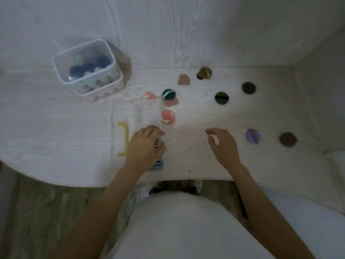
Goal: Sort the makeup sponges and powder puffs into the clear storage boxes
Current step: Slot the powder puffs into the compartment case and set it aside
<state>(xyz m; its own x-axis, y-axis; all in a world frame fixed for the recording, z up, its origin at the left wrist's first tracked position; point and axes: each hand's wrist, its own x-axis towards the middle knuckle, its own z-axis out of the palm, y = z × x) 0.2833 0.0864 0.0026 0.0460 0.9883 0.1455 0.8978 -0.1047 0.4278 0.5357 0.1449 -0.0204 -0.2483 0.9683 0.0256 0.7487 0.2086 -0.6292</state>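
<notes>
Left hand (144,144) rests palm-down on the near end of the slotted clear box (147,114), prob. pressing a puff into a slot & steadying the box; can't tell if its fingers grip anything. Right hand (222,144) hovers empty, fingers loosely curled apart, free for the next pick. Loose puffs lie scattered on the surface (56,131) beyond & right of it; the pink marbled puff (168,116) is nearest, just beside the box. Lidded tub of sponges (87,68) sits far beyond the left hand, seemingly done.
</notes>
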